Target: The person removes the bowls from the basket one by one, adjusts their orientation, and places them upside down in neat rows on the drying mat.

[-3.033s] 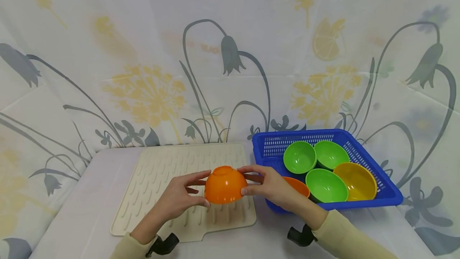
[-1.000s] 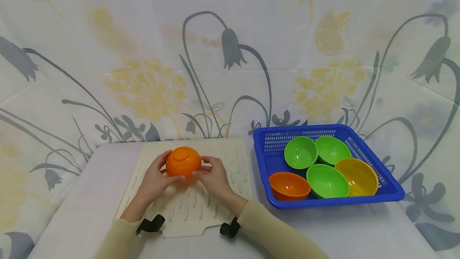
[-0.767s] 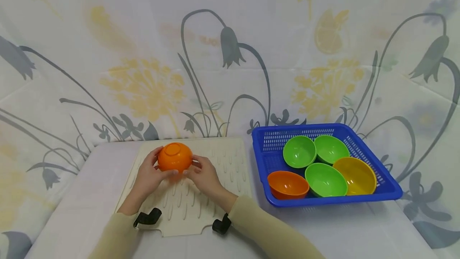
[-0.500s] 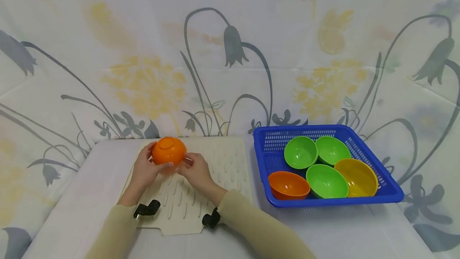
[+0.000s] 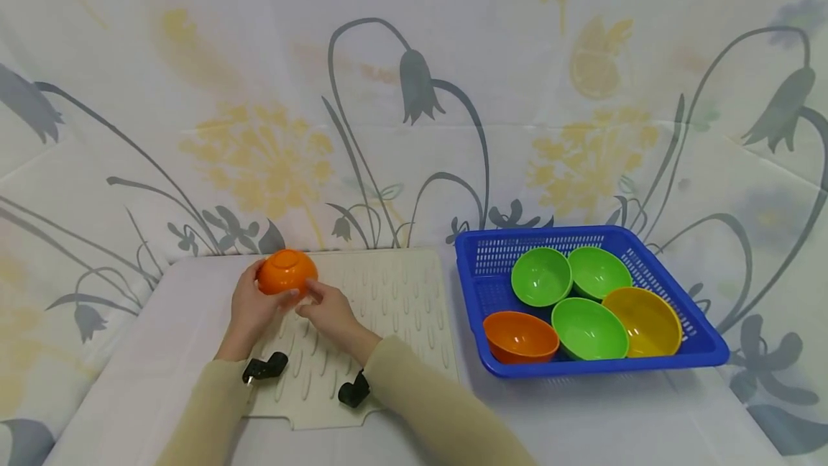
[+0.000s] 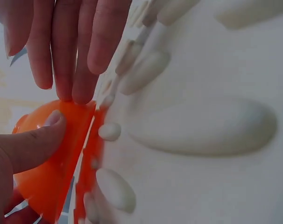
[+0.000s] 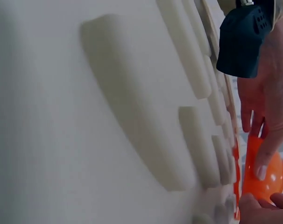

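An orange bowl (image 5: pixel 287 273) is upside down, its foot ring upward, over the far left corner of the cream ridged drying mat (image 5: pixel 401 293). My left hand (image 5: pixel 251 311) grips it, with the thumb across the near side and the fingers round the left. Fairly straight fingers of my right hand (image 5: pixel 336 318) touch its right side. In the left wrist view the rim of the bowl (image 6: pixel 69 154) is very close to the mat's ridges; whether it touches, I cannot tell. The right wrist view shows the left thumb on the bowl (image 7: pixel 258 184).
At right stands a blue slotted basket (image 5: pixel 481 254). It holds an upright orange bowl (image 5: pixel 520 336), several green bowls (image 5: pixel 590 329) and a larger yellow bowl (image 5: pixel 642 322). A white cloth with printed flowers (image 5: pixel 420 85) hangs behind the table.
Both hands have carried the orange bowl left, from near the basket to the mat's far left corner. The right hand's hold has loosened to a fingertip touch. The basket's bowls stay put.
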`<state>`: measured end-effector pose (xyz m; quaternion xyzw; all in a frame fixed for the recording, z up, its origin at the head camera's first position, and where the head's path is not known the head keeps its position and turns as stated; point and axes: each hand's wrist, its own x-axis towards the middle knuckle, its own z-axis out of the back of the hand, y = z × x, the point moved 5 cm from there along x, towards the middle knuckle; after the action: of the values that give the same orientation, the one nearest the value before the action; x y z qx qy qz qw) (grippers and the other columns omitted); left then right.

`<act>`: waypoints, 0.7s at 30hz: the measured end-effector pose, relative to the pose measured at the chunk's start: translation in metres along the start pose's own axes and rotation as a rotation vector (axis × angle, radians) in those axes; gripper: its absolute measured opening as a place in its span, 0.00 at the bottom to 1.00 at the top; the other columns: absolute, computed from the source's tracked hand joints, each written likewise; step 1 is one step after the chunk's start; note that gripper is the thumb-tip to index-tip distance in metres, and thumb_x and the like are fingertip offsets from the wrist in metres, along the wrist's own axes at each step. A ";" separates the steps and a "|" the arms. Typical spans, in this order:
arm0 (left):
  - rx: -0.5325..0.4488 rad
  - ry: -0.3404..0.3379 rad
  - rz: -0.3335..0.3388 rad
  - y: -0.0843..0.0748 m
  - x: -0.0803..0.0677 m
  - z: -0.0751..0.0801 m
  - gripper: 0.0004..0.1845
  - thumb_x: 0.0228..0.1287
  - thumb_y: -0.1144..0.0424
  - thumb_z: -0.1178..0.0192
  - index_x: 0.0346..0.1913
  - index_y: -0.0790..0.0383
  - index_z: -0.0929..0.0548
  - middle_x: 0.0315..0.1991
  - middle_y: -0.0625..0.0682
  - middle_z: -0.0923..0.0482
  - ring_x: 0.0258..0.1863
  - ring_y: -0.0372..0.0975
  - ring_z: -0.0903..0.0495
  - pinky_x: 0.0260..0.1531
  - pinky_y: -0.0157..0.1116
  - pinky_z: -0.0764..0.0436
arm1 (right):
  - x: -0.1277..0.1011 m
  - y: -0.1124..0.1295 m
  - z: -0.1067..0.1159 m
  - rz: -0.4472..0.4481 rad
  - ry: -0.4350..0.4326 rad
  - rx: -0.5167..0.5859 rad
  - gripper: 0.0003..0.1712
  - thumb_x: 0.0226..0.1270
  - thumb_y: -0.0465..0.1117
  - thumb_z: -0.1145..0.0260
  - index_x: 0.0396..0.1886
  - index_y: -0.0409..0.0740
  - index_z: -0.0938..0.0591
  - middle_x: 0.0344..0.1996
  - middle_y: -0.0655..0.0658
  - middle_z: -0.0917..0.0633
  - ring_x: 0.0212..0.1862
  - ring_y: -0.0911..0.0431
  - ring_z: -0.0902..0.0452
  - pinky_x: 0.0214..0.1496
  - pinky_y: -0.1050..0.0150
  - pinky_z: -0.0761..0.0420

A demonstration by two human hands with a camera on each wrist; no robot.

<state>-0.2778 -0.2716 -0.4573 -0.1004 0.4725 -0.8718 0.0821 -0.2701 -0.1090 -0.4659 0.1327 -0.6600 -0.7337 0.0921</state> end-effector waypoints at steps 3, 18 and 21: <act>0.001 0.013 0.033 0.006 0.000 0.000 0.48 0.58 0.64 0.28 0.75 0.71 0.46 0.73 0.69 0.43 0.70 0.60 0.41 0.70 0.57 0.43 | 0.001 -0.004 -0.003 -0.012 0.014 -0.026 0.34 0.63 0.32 0.32 0.70 0.38 0.28 0.67 0.46 0.25 0.67 0.54 0.29 0.66 0.61 0.28; -0.002 -0.034 0.064 0.016 0.003 0.000 0.48 0.61 0.66 0.31 0.76 0.73 0.50 0.73 0.71 0.44 0.70 0.61 0.42 0.72 0.55 0.45 | 0.002 -0.006 -0.003 -0.001 0.084 -0.020 0.34 0.64 0.27 0.36 0.71 0.42 0.28 0.66 0.42 0.25 0.68 0.54 0.31 0.68 0.60 0.30; 0.008 -0.020 0.063 0.017 0.004 -0.002 0.49 0.61 0.66 0.31 0.76 0.72 0.51 0.73 0.71 0.45 0.70 0.61 0.42 0.72 0.55 0.46 | 0.002 -0.006 -0.001 0.019 0.084 -0.017 0.34 0.64 0.27 0.36 0.71 0.40 0.28 0.66 0.42 0.24 0.68 0.54 0.31 0.67 0.61 0.29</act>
<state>-0.2817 -0.2803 -0.4721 -0.0939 0.4712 -0.8695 0.1145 -0.2711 -0.1100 -0.4718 0.1564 -0.6503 -0.7322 0.1282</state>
